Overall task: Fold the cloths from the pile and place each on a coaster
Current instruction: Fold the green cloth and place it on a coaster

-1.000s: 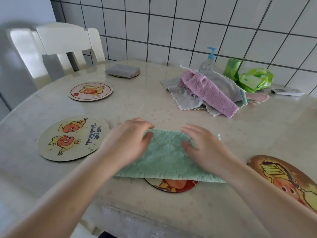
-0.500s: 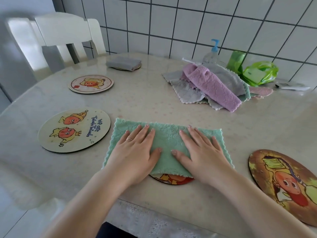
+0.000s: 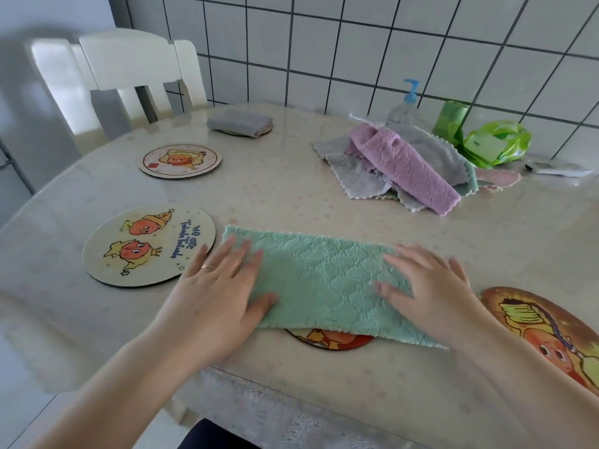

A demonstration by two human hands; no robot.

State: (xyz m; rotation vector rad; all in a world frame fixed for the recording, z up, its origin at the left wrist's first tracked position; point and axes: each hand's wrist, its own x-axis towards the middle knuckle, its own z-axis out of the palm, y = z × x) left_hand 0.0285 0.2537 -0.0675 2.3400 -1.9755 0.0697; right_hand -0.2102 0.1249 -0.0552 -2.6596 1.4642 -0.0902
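Table (image 3: 291,196): cloth pile (image 3: 405,160) beyond green cloth (image 3: 324,280).

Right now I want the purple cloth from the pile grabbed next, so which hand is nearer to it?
Right. The right hand lies just below the purple cloth; the left hand rests farther left.

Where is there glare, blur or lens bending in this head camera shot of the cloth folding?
Head view: window glare washes out the white chair and puts a sheen on the table near it; wide-angle bending curves the wall tile lines; the left hand and right hand flat on the green cloth look slightly soft, the forearms at the bottom edge softer.
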